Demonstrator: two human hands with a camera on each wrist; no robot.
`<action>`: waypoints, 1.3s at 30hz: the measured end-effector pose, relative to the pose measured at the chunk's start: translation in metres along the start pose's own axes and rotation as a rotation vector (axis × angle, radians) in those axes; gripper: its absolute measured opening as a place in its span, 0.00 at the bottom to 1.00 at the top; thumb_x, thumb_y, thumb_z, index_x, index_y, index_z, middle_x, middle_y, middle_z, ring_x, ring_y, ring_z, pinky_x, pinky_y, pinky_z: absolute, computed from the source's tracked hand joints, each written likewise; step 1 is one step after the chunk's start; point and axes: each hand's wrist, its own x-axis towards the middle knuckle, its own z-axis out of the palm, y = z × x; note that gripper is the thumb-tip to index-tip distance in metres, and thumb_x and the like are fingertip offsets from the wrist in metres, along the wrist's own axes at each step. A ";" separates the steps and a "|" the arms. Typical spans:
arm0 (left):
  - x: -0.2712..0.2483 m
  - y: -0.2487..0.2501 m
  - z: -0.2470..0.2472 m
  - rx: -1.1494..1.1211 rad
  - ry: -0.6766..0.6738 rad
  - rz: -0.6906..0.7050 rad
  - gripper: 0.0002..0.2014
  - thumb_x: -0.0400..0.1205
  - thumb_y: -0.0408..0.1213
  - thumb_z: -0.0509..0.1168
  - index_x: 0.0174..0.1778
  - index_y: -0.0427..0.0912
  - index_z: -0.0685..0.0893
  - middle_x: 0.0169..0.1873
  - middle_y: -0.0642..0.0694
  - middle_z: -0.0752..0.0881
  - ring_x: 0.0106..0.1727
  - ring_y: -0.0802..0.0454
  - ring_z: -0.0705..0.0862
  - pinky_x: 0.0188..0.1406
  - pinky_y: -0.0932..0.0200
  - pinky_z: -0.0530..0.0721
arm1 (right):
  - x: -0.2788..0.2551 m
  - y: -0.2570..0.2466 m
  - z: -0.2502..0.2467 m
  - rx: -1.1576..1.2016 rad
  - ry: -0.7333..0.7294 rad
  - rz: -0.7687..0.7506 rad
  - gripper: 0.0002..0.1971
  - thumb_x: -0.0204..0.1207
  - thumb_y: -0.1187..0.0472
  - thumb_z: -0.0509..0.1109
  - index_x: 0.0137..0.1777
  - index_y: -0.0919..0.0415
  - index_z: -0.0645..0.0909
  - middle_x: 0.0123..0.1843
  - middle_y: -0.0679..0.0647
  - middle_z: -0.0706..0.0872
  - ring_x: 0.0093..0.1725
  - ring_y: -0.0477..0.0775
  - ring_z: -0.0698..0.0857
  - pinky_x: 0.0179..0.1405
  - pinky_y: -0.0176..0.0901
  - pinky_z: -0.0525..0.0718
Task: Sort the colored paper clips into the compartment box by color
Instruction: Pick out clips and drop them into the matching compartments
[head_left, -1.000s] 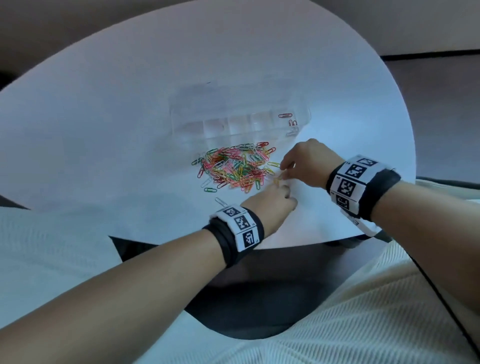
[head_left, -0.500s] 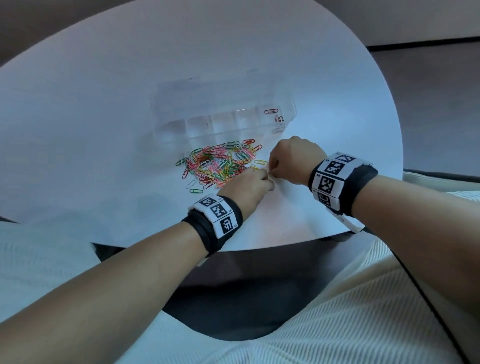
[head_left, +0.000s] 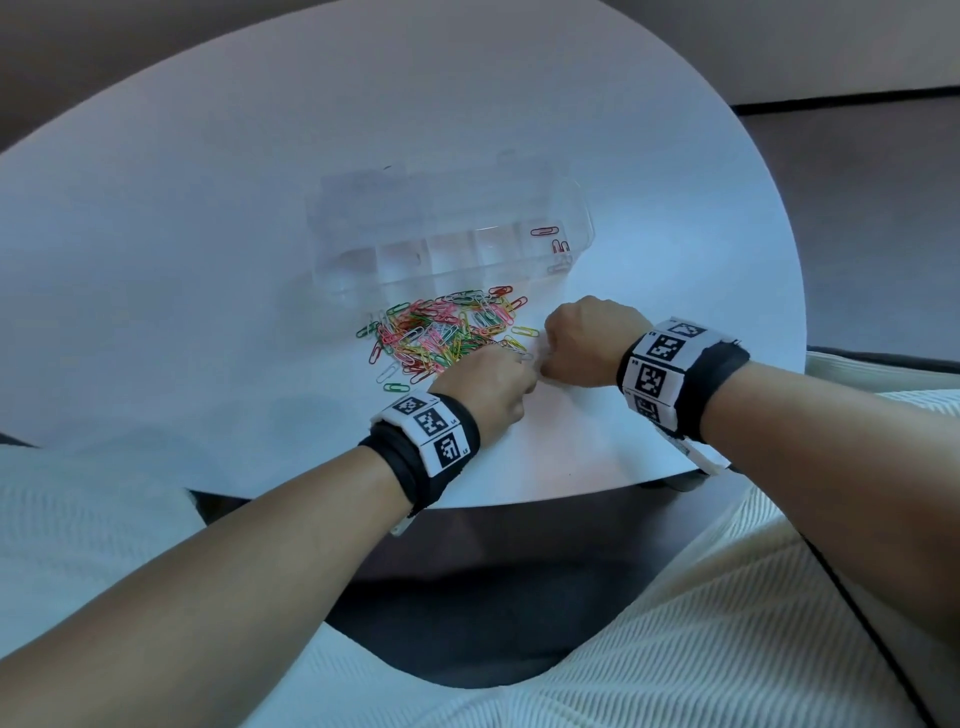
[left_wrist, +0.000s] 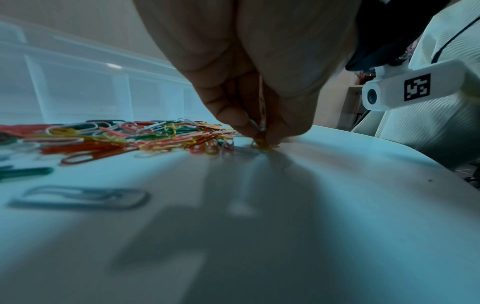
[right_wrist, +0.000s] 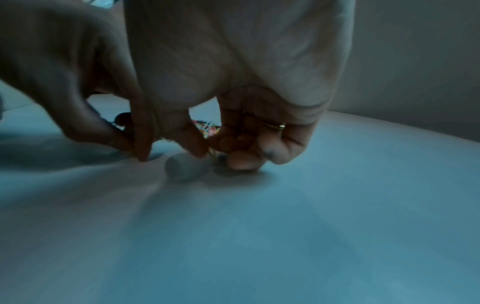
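Note:
A heap of colored paper clips (head_left: 441, 335) lies on the white table (head_left: 208, 234), just in front of the clear compartment box (head_left: 415, 254). Red clips (head_left: 545, 231) lie in the box's rightmost compartment. My left hand (head_left: 493, 379) and right hand (head_left: 584, 338) meet at the heap's right edge, fingers curled down to the table. In the left wrist view the fingertips (left_wrist: 233, 117) pinch a yellow clip (left_wrist: 262, 145) against the table, with a bit of silver wire between them. In the right wrist view the right hand's fingers (right_wrist: 241, 158) curl down beside it, blurred.
A loose green clip (head_left: 396, 387) and a white clip (head_left: 387, 371) lie left of my left hand. The table's near edge (head_left: 519, 501) runs just behind both wrists. My lap in white ribbed cloth (head_left: 727, 623) is below it.
Both hands stayed joined and drifted a little toward the heap's right edge. The view has shifted, so box and heap sit slightly further left.

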 end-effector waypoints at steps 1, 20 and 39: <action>-0.001 0.000 -0.001 -0.012 0.005 -0.005 0.14 0.81 0.34 0.59 0.58 0.41 0.86 0.52 0.43 0.84 0.59 0.43 0.78 0.50 0.55 0.75 | 0.001 0.003 -0.001 0.092 -0.004 -0.004 0.08 0.71 0.53 0.66 0.36 0.56 0.76 0.37 0.54 0.79 0.40 0.59 0.81 0.33 0.40 0.73; 0.006 -0.022 -0.024 -0.588 0.322 -0.446 0.07 0.75 0.37 0.64 0.37 0.52 0.87 0.24 0.56 0.78 0.34 0.53 0.78 0.36 0.62 0.76 | 0.014 0.006 0.005 0.186 0.267 -0.080 0.12 0.76 0.41 0.70 0.53 0.43 0.87 0.39 0.49 0.81 0.44 0.55 0.83 0.38 0.40 0.72; 0.021 -0.030 -0.021 -0.390 0.160 -0.430 0.05 0.72 0.44 0.73 0.36 0.48 0.86 0.36 0.53 0.86 0.41 0.49 0.85 0.44 0.53 0.85 | 0.019 0.001 0.002 0.226 0.087 0.091 0.17 0.65 0.47 0.78 0.43 0.60 0.84 0.39 0.56 0.86 0.37 0.58 0.85 0.30 0.38 0.75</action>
